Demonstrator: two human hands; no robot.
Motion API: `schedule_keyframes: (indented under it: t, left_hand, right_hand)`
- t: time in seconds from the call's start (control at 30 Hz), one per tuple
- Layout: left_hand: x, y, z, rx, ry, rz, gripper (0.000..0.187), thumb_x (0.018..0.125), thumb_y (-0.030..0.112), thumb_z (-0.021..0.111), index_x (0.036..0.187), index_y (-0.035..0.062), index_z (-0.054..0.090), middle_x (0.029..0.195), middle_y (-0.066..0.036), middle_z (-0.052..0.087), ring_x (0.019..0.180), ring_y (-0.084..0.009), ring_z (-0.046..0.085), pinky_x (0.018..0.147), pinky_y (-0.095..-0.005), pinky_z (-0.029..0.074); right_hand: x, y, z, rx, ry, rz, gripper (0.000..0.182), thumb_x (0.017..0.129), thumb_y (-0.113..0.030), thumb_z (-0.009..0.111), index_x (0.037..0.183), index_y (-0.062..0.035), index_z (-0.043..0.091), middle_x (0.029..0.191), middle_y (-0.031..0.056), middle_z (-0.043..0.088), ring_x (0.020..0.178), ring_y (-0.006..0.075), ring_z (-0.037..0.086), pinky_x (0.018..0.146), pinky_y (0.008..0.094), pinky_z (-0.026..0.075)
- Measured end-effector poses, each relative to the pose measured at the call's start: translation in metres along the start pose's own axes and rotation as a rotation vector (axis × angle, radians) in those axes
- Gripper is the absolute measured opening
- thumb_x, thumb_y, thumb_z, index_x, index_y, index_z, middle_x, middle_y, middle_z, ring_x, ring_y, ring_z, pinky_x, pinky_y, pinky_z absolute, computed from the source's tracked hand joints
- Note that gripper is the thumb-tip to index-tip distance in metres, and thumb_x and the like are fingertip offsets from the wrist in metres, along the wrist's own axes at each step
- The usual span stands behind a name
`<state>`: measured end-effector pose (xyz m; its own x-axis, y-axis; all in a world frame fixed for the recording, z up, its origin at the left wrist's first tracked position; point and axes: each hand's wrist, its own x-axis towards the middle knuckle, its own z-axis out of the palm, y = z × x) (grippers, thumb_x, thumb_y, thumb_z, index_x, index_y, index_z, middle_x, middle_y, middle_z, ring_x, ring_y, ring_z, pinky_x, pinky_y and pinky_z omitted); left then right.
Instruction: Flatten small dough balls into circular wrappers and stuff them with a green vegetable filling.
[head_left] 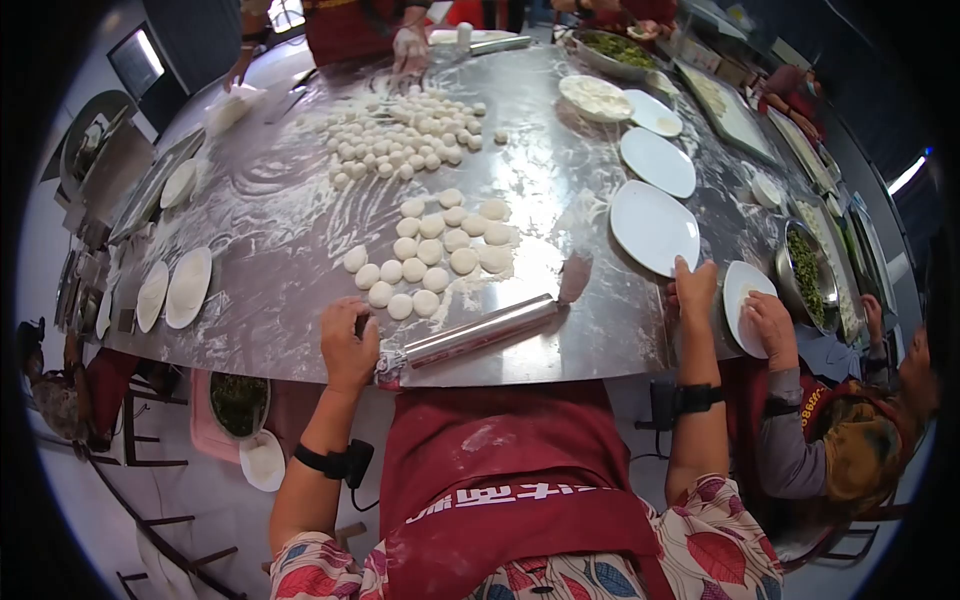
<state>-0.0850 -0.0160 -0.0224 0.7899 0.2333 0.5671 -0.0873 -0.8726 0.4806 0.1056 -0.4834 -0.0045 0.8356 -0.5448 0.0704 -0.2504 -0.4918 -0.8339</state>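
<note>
Steel rolling pin (pixel 480 332) lies at floured metal table's (pixel 300 200) near edge, long axis rising rightward | left hand (pixel 348 345) curled at its left end, seemingly gripping | right hand (pixel 693 290) flat, empty, touching white oval plate (pixel 652 226) | pale dough discs (pixel 432 250) just beyond pin

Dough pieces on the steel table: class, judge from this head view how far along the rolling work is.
Done: dough is portioned into floured dough pieces, with more small balls behind. In hand: the left hand rests at the rolling pin; the right hand touches an empty white plate. Left: no piece looks rolled thin.
</note>
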Motion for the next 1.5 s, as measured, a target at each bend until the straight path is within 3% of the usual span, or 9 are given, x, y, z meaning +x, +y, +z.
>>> schedule_keyframes:
  t: [0.07,0.17,0.3,0.5,0.57,0.63,1.0,1.3,1.5]
  left_hand:
    - [0.0,0.002,0.0,-0.009,0.011,-0.004,0.017,0.071,0.005,0.065,0.087,0.0029,0.058,0.098,-0.017,0.06,0.096,-0.034,0.055,0.086,-0.0421,0.043]
    - [0.0,0.001,0.0,-0.01,0.019,-0.001,0.018,0.07,0.005,0.065,0.086,0.0026,0.058,0.098,-0.017,0.06,0.096,-0.0344,0.055,0.085,-0.0418,0.043]
    - [-0.004,-0.009,0.005,0.006,0.02,0.008,0.02,0.071,0.005,0.065,0.089,0.0025,0.057,0.099,-0.017,0.059,0.096,-0.0351,0.055,0.084,-0.043,0.044]
    - [-0.002,-0.01,0.004,-0.023,0.052,-0.012,0.02,0.071,0.007,0.064,0.09,0.0032,0.058,0.096,-0.014,0.059,0.093,-0.0333,0.056,0.081,-0.0408,0.045]
    - [-0.003,-0.009,0.003,-0.073,0.063,-0.052,0.02,0.071,0.006,0.064,0.09,0.0035,0.058,0.097,-0.014,0.059,0.094,-0.0325,0.056,0.081,-0.0401,0.045]
    - [-0.002,-0.009,0.0,-0.053,0.057,-0.08,0.019,0.072,0.007,0.065,0.09,0.0031,0.06,0.094,-0.014,0.06,0.09,-0.0312,0.057,0.079,-0.0392,0.046]
    - [0.041,0.013,-0.002,0.149,-0.277,-0.341,0.037,0.076,0.037,0.07,0.084,0.0021,0.059,0.084,-0.015,0.06,0.078,-0.0324,0.06,0.067,-0.0417,0.046]
    - [0.049,0.021,0.006,0.211,-0.287,-0.394,0.042,0.073,0.036,0.072,0.092,0.0029,0.055,0.092,-0.017,0.061,0.086,-0.0357,0.06,0.074,-0.0452,0.047]
    - [0.052,0.006,0.003,0.114,-0.385,-0.457,0.042,0.069,0.033,0.074,0.092,0.0043,0.053,0.089,-0.017,0.062,0.083,-0.0332,0.061,0.071,-0.0429,0.047]
  right_hand:
    - [0.032,0.024,0.01,-0.24,0.074,-0.097,0.037,0.078,-0.015,0.069,0.103,0.0097,0.058,0.065,0.0121,0.058,0.045,0.0179,0.055,0.035,0.0334,0.042]
    - [0.058,0.049,0.02,-0.118,0.052,-0.134,0.032,0.073,-0.016,0.069,0.095,0.0068,0.062,0.085,0.0227,0.066,0.075,0.0362,0.067,0.065,0.0435,0.052]
    - [0.056,0.046,0.024,-0.297,0.085,-0.369,0.029,0.072,-0.012,0.065,0.098,0.0016,0.066,0.095,0.0215,0.068,0.091,0.0364,0.065,0.079,0.0441,0.048]
    - [0.061,0.028,0.019,-0.049,-0.168,-0.175,0.026,0.079,-0.014,0.065,0.098,0.0032,0.064,0.074,0.0077,0.062,0.054,0.0174,0.056,0.055,0.0347,0.05]
    - [0.036,0.021,0.01,0.045,-0.122,-0.259,0.026,0.083,-0.014,0.062,0.102,0.0034,0.062,0.082,0.0108,0.062,0.065,0.0213,0.06,0.064,0.0346,0.051]
    - [0.019,0.047,0.006,-0.209,0.046,-0.727,0.025,0.085,-0.012,0.059,0.106,0.0017,0.061,0.091,0.013,0.061,0.078,0.0243,0.061,0.073,0.0348,0.049]
    - [-0.077,0.035,-0.014,-0.05,-0.196,-0.56,0.03,0.083,-0.006,0.061,0.112,-0.0008,0.059,0.108,0.013,0.058,0.089,0.0236,0.059,0.078,0.033,0.048]
    - [-0.136,-0.078,0.025,0.359,-0.564,-0.841,0.072,0.073,-0.006,0.073,0.136,-0.0015,0.038,0.127,0.017,0.053,0.115,0.0271,0.053,0.096,0.0355,0.043]
    - [-0.136,-0.08,0.043,0.42,-0.45,-0.877,0.049,0.078,0.013,0.055,0.124,-0.0037,0.05,0.097,0.0115,0.06,0.082,0.0177,0.06,0.071,0.0281,0.05]
